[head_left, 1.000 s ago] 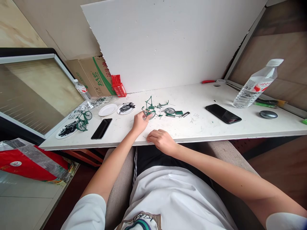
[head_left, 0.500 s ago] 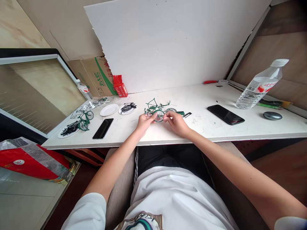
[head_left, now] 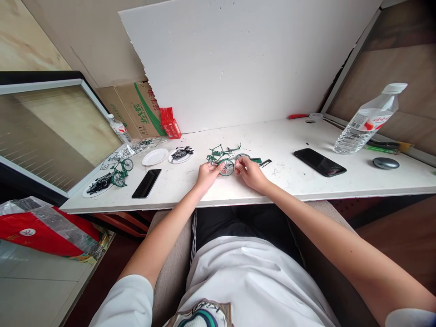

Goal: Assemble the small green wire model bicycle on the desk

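At the desk's (head_left: 340, 181) near edge, at twelve o'clock from us, our right hand (head_left: 251, 172) has joined our left hand (head_left: 206, 174); both sets of fingers now pinch the green model bicycle (head_left: 223, 162), its wheel standing between them, so assembly has resumed.

Fingers (head_left: 218, 166) hide the model bicycle's (head_left: 223, 159) joints.

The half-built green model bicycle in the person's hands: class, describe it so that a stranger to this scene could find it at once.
Start at the white table and go to its near edge, at the middle. There the left hand and right hand meet on the half-built green bicycle, each pinching one side of its spoked wheel. Unlike the finished green bicycle far left, it is unfinished and in hand.
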`<state>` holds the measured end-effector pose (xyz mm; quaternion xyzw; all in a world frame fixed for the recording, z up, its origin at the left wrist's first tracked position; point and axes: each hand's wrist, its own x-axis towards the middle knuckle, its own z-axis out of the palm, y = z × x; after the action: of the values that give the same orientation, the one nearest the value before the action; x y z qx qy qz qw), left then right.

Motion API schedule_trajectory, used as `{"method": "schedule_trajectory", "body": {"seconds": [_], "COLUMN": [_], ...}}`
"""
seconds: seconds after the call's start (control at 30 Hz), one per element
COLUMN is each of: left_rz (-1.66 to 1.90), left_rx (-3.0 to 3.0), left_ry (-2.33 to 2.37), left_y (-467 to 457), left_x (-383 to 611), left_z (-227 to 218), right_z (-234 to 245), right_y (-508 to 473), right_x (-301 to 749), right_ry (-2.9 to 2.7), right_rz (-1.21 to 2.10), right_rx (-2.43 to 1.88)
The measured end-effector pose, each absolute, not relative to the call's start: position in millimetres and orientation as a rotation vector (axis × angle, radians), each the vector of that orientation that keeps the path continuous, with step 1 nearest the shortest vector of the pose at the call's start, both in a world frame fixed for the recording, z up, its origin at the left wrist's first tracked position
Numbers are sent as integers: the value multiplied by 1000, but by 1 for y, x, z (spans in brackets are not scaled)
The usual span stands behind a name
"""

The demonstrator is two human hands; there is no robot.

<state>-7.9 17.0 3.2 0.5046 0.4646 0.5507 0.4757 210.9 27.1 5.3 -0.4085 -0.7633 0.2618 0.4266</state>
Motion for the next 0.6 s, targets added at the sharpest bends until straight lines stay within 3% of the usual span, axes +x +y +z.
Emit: {"method": "schedule_trajectory", "body": {"seconds": [0.6], "left_rz": [1317], "left_rx": [1286], "left_ry": [1090], "left_y": [16], "left_x": [-7], "left_z": [0], "right_z": [1], "right_y": [32], "right_x": [212], "right_ry": [-1781], "right_rz": [710], "right_rx": [-1043]}}
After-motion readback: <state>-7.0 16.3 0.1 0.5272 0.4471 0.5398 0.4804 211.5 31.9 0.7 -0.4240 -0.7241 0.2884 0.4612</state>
